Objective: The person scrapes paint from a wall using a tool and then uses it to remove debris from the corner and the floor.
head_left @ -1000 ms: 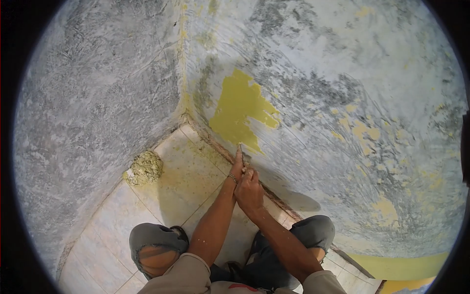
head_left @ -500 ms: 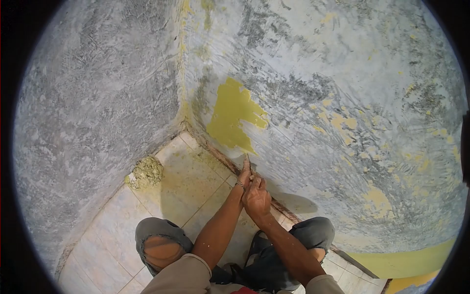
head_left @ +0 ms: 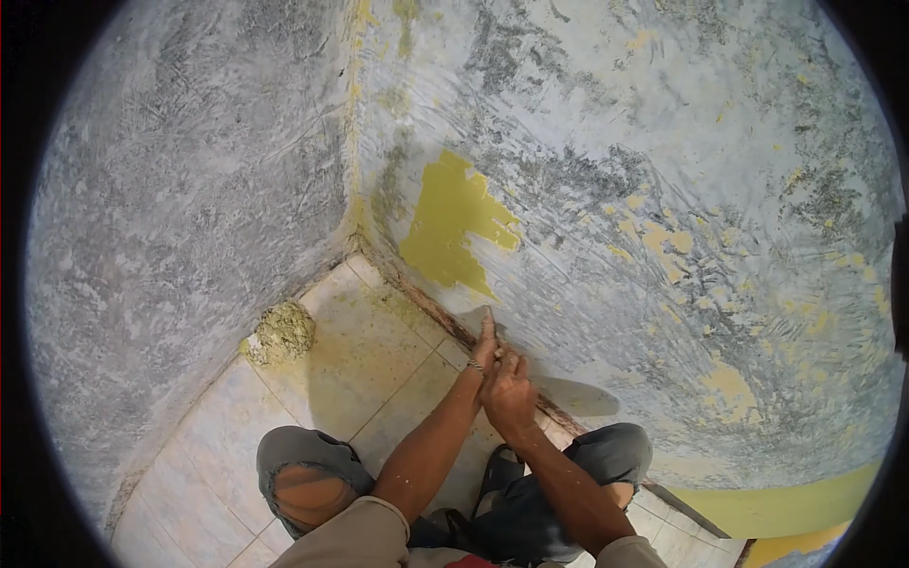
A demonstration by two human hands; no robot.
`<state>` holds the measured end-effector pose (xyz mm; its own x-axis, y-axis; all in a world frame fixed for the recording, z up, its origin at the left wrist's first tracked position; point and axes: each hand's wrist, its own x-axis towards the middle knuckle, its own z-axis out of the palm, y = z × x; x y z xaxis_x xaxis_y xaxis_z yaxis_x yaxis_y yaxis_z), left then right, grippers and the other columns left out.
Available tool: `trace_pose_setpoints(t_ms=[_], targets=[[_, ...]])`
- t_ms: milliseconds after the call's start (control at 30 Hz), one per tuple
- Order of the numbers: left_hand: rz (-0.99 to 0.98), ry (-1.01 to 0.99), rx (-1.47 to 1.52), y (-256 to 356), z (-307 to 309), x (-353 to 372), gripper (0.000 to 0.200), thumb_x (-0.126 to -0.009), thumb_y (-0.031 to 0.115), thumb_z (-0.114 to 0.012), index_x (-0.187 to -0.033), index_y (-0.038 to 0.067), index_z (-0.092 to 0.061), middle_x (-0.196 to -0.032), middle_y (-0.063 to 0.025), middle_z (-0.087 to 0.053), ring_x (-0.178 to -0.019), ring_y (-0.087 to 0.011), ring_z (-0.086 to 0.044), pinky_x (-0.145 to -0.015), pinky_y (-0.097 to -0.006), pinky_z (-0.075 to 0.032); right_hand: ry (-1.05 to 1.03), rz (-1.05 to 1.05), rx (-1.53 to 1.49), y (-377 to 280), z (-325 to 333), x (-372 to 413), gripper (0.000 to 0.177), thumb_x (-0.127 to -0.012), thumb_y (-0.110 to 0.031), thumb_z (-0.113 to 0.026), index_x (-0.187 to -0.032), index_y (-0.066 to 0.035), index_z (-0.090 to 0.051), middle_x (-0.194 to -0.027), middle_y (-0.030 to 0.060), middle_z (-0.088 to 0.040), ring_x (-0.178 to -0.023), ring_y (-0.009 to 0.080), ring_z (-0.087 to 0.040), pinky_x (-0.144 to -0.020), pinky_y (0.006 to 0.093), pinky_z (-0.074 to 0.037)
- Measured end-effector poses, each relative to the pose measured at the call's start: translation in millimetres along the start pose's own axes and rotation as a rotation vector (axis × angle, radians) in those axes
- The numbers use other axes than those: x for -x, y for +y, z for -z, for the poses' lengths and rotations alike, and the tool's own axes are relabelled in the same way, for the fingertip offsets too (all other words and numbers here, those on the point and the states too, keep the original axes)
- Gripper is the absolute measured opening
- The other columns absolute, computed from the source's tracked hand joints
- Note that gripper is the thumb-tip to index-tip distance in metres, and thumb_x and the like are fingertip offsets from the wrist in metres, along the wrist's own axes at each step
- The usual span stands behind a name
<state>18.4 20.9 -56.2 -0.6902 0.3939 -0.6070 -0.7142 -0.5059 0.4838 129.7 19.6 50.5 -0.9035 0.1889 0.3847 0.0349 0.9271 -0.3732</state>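
My left hand [head_left: 486, 343] is against the lower part of the right-hand wall [head_left: 606, 312], one finger stretched up along it. Its other fingers are curled, and a twisted bracelet circles the wrist. Just below and to the right, my right hand [head_left: 511, 388] is closed and pressed up to the left one. Whatever the two hands grip is hidden by the fingers; only a thin tip shows near the wall. Above them lies a ragged patch of yellow-green paint [head_left: 450, 227], surrounded by bare, scratched grey-white surface.
A clump of yellowish scrapings [head_left: 284, 333] rests on the tiled floor [head_left: 227, 417] by the left wall [head_left: 199, 180]. My bent knees, in torn jeans [head_left: 317, 454], flank my arms. A broken reddish strip [head_left: 440, 315] runs along the wall's base. Yellow-green paint [head_left: 786, 502] remains at lower right.
Both hands have shifted slightly right and down along the wall, away from the paint patch. The patch looks the same, and the clump has not moved.
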Motion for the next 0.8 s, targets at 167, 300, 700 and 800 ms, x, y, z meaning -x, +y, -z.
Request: trace_pose_setpoints(t_ms=[167,300,700,800], targets=[[0.058,-0.026,-0.008,15.1,33.6,-33.8,0.066,-0.077,0.08,-0.035,-0.073,0.015,-0.049,-0.05,0.0042,-0.037,-0.038,-0.0077,-0.032,-0.035,-0.0228,-0.025,-0.071,-0.003,0.099,-4.0,-33.1,-18.3,0.03,-0.083,-0.009,-0.052,-0.109,0.006,-0.049,-0.099,0.031,-0.056,-0.068,0.0437,-0.061,-0.053,0.0448,-0.052],[0.039,0.065,-0.083,0.5,4.8,-3.9,0.069,-0.076,0.081,-0.034,-0.076,0.014,-0.049,-0.049,0.0029,-0.038,-0.038,-0.0086,-0.032,-0.035,-0.0226,-0.025,-0.02,0.001,-0.033,-2.8,-4.1,-9.4,0.028,-0.084,-0.011,-0.052,-0.107,0.005,-0.051,-0.096,0.031,-0.055,-0.067,0.044,-0.06,-0.055,0.0461,-0.052],[-0.016,-0.07,0.169,11.0,-14.3,24.1,0.067,-0.072,0.08,-0.043,-0.057,0.015,-0.033,-0.044,0.0,-0.032,-0.035,-0.013,-0.033,-0.034,-0.0258,-0.032,0.061,0.084,-0.114,18.2,3.9,-8.6,0.019,-0.086,-0.006,-0.051,-0.101,0.005,-0.053,-0.099,0.0233,-0.06,-0.084,0.0431,-0.056,-0.068,0.0487,-0.049],[0.224,-0.037,0.184,14.4,-37.8,58.7,0.068,-0.072,0.081,-0.043,-0.058,0.015,-0.034,-0.044,0.0,-0.031,-0.037,-0.0121,-0.034,-0.035,-0.0243,-0.032,0.035,-0.008,-0.058,13.0,31.8,5.7,0.022,-0.085,-0.005,-0.052,-0.105,0.005,-0.052,-0.1,0.0224,-0.06,-0.086,0.0424,-0.057,-0.069,0.0487,-0.048]])
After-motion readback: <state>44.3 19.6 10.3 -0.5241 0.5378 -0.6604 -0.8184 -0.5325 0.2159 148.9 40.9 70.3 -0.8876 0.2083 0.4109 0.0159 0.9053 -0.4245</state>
